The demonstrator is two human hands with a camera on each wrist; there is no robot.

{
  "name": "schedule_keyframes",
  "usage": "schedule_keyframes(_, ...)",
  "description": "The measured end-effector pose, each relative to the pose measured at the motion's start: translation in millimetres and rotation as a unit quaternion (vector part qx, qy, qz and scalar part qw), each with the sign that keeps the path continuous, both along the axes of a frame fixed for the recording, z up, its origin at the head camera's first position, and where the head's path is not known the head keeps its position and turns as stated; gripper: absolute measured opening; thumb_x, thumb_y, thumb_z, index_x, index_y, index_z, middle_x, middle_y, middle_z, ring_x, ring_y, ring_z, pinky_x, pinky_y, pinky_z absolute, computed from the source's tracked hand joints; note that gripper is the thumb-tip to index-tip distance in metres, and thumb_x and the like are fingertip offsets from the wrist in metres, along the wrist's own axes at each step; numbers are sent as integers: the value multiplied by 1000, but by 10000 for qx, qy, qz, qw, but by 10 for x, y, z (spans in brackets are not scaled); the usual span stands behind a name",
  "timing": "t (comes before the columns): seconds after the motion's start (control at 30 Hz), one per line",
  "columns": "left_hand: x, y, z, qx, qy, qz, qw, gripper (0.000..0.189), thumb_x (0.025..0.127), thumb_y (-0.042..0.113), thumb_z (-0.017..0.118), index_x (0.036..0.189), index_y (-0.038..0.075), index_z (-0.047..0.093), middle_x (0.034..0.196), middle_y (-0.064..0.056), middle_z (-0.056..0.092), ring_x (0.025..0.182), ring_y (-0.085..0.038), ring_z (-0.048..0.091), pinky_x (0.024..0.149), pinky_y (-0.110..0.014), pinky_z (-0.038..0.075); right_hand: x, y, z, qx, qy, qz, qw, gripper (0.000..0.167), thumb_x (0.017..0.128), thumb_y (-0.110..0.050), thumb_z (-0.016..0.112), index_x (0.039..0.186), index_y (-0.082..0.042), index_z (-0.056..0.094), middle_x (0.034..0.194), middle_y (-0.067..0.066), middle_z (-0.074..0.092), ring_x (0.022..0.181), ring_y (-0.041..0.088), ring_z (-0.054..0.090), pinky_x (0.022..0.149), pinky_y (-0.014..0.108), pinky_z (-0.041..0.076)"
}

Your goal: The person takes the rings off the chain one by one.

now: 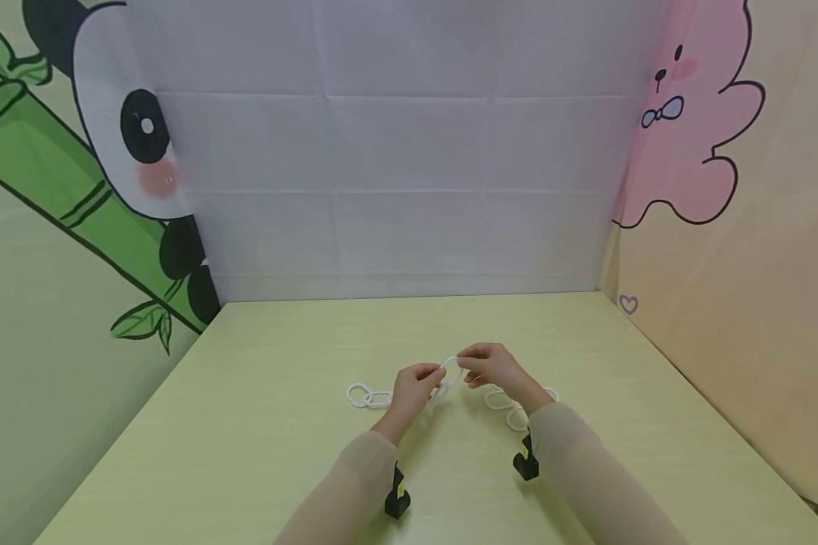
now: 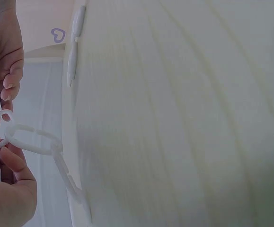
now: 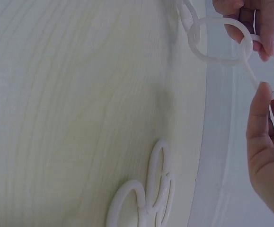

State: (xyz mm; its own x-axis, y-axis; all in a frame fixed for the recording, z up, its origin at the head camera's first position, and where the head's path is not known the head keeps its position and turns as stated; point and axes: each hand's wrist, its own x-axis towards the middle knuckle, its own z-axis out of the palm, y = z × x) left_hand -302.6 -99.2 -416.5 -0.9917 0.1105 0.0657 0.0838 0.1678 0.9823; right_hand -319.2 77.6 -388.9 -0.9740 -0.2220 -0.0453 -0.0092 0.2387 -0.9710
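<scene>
My left hand (image 1: 412, 390) and right hand (image 1: 494, 367) meet above the middle of the table, pinching opposite sides of one white plastic chain link (image 3: 248, 71) between thumb and fingertips. Hooked through that link is another white link (image 2: 30, 148), from which a short chain hangs down on the left hand's side. Its far end, a round link (image 1: 349, 395), lies on the table left of my left hand. Whether the pinched link has a gap is hidden by the fingertips.
Several loose white links (image 3: 150, 177) lie on the pale wooden table (image 1: 300, 341) beneath my right wrist, partly covered by it in the head view. Black wrist mounts (image 1: 398, 501) hang under both sleeves. A white cloth wall (image 1: 409, 151) stands behind the table.
</scene>
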Motion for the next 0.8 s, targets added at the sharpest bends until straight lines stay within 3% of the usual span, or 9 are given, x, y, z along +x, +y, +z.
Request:
schedule_keyframes(0.23,-6,5,-13,7,13,-30,10000,25,90,22,61,102,0,67,89,-7,65,78,-14,57,62,-25,46,0,-2,-7,-3,7,59,10000,28,90,-9,60,109,11,58,91,18,59,66,16,58,62,29,54)
schedule_keyframes(0.4,-16,17,-25,-4,-24,-34,10000,25,90,22,61,102,1,67,86,-4,65,77,-13,57,61,-24,45,0,-13,10,-54,26,124,9999,26,90,-8,59,108,11,58,83,10,60,68,15,58,64,30,54)
schedule_keyframes(0.8,-32,19,-46,33,48,-178,9998,27,90,22,62,104,0,66,87,-3,64,73,-11,53,61,-24,46,5,-4,47,-10,152,70,9999,29,90,-8,60,108,15,56,77,6,60,65,13,56,62,30,54)
